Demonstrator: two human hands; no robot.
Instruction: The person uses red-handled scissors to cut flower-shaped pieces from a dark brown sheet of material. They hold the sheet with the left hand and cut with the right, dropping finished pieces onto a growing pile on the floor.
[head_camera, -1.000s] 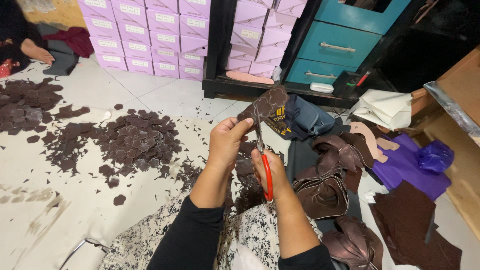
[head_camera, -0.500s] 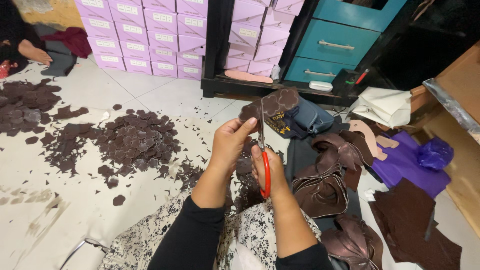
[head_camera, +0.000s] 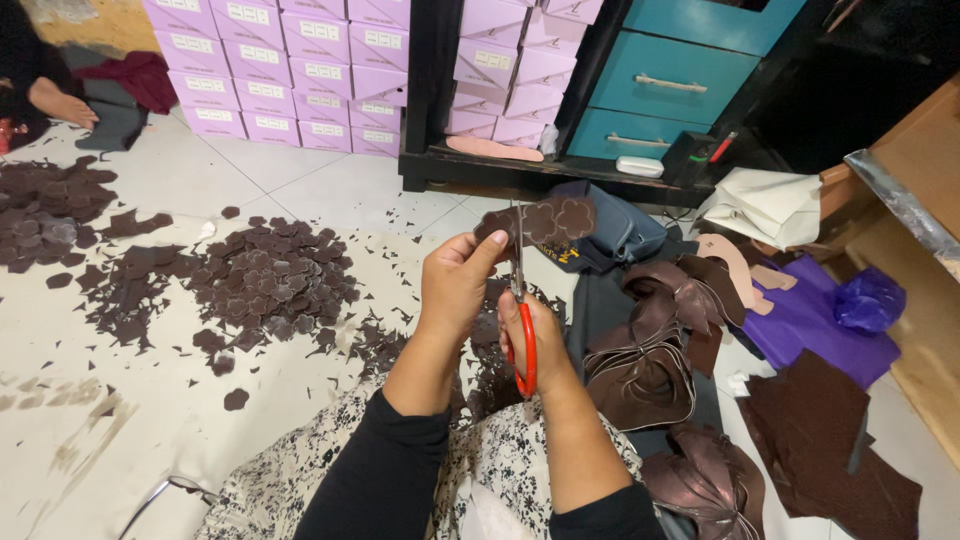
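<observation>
The dark brown leather piece (head_camera: 545, 222), with flower shapes marked on it, is held up above the person's lap, its long side running left to right. The left hand (head_camera: 455, 290) pinches its left end from below. The red-handled scissors (head_camera: 520, 300) stand upright just right of that pinch, blades across the piece, the right hand (head_camera: 530, 340) closed through the handles. Compared with half a second ago, the piece sits slightly lower and flatter. Cut flower pieces (head_camera: 260, 280) lie scattered on the floor to the left.
</observation>
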